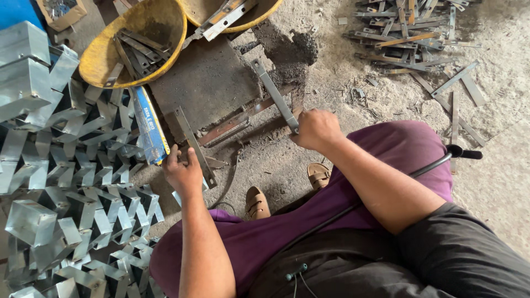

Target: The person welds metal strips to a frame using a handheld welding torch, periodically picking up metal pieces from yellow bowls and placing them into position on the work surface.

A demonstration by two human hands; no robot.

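My right hand (pixel 316 129) is closed around the near end of a long flat grey metal strip (pixel 271 91) that slants up and away over a dark, rusty metal block (pixel 207 83). My left hand (pixel 183 172) grips another flat metal strip (pixel 193 144) lying along the block's near left edge. Dark grit is heaped at the block's far right corner (pixel 290 49). My knees in purple trousers and two sandalled feet (pixel 256 203) are below the hands.
Two yellow bowls (pixel 96 55) holding metal strips sit at the top. A heap of bent shiny metal brackets (pixel 61 182) fills the left side. Loose flat strips (pixel 411 38) lie at the top right. A blue package (pixel 149 127) leans by the brackets. A black rod (pixel 441 160) crosses my lap.
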